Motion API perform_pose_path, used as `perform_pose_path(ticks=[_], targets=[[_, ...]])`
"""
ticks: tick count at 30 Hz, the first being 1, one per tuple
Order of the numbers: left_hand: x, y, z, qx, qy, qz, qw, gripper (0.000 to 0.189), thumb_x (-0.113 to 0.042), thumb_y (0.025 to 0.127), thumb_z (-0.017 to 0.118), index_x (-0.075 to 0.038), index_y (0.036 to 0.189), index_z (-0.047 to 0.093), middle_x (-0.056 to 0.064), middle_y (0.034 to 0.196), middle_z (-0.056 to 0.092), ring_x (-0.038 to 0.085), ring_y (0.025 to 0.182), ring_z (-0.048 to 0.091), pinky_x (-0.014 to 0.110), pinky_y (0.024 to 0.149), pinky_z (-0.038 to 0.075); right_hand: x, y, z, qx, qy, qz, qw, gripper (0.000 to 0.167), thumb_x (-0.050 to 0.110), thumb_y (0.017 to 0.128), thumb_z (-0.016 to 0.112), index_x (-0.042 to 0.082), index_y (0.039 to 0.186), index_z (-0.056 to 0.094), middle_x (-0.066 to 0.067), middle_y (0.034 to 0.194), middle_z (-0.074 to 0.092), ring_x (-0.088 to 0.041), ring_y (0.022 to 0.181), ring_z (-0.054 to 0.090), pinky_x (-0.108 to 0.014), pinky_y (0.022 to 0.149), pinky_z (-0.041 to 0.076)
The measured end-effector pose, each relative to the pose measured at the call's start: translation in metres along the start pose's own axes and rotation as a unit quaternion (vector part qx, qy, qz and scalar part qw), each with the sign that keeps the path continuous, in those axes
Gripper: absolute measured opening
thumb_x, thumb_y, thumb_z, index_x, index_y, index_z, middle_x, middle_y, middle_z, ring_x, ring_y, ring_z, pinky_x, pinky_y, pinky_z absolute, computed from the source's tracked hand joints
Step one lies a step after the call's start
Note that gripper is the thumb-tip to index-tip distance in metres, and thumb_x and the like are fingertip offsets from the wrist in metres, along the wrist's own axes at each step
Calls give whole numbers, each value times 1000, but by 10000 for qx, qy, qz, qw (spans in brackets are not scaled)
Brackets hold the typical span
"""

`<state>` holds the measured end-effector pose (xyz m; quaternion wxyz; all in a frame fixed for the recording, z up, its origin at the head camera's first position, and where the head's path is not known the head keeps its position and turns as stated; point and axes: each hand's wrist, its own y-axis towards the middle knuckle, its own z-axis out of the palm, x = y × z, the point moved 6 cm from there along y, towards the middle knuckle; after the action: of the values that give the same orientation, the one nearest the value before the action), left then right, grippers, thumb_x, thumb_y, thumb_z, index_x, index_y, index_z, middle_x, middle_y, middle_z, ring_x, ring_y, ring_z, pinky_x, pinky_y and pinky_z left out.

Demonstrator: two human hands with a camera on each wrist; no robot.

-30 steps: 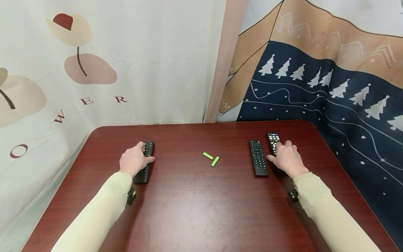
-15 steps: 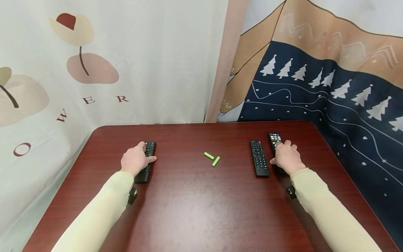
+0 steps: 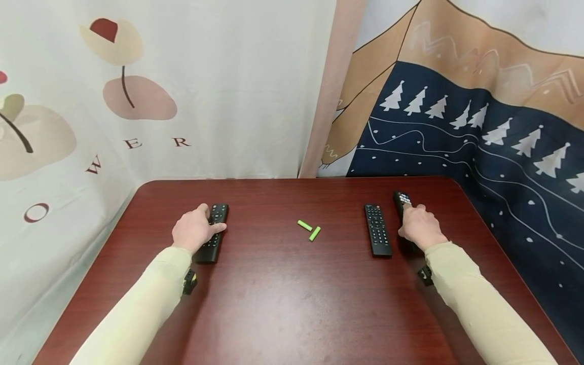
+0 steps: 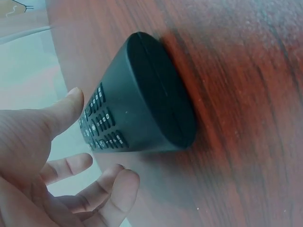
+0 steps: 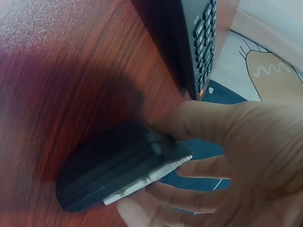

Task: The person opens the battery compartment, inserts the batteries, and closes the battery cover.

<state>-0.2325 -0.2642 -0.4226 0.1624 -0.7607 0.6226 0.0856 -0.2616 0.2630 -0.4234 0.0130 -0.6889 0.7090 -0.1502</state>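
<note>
My left hand [image 3: 193,230] reaches over a black remote control [image 3: 214,241] at the table's left. In the left wrist view its thumb [image 4: 68,111] is stretched out by the keys of this remote [image 4: 142,94], and the other fingers are loosely bent beside it, not closed round it. At the right, my right hand [image 3: 421,226] grips another remote [image 3: 401,198], which leans on its side; in the right wrist view, thumb and fingers stand on opposite sides of that remote [image 5: 113,165]. A third remote [image 3: 377,230] lies flat just left of my right hand.
Two small green batteries or sticks [image 3: 304,225] lie near the middle of the reddish-brown wooden table [image 3: 292,304]. A pale curtain [image 3: 237,91] hangs behind, and a dark blue tree-patterned cloth [image 3: 456,142] borders the right side.
My right thumb has drawn in against the right-hand remote, which has turned from flat to tilted. My left hand stays about where it was; the head view has shifted slightly.
</note>
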Motion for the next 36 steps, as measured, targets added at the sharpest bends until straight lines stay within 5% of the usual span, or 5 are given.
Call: perform_pose_path(ticks=[6, 22, 36], targets=[[0, -2, -7, -36, -40, 66, 10000, 53, -43, 92, 77, -1, 113, 53, 23, 102, 66, 35, 84, 63, 44, 64, 50, -5, 0, -3, -126, -62, 14, 9999, 69, 14, 87, 73, -22, 135, 40, -42, 109, 52, -47, 84, 61, -61, 78, 58], [0, -8, -21, -208, -9, 124, 9997, 58, -46, 92, 75, -1, 122, 51, 22, 92, 66, 37, 82, 64, 46, 63, 50, -25, -1, -16, -165, 292, 40, 9994, 50, 12, 91, 66, -19, 124, 45, -36, 98, 59, -42, 77, 60, -55, 66, 57], [0, -14, -23, -257, -100, 169, 9995, 58, -45, 93, 75, -2, 125, 52, 17, 82, 65, 34, 75, 62, 43, 58, 49, -20, -7, -21, -85, 845, -14, 9964, 61, 13, 95, 63, -13, 143, 36, -36, 116, 56, -43, 91, 58, -49, 70, 54]])
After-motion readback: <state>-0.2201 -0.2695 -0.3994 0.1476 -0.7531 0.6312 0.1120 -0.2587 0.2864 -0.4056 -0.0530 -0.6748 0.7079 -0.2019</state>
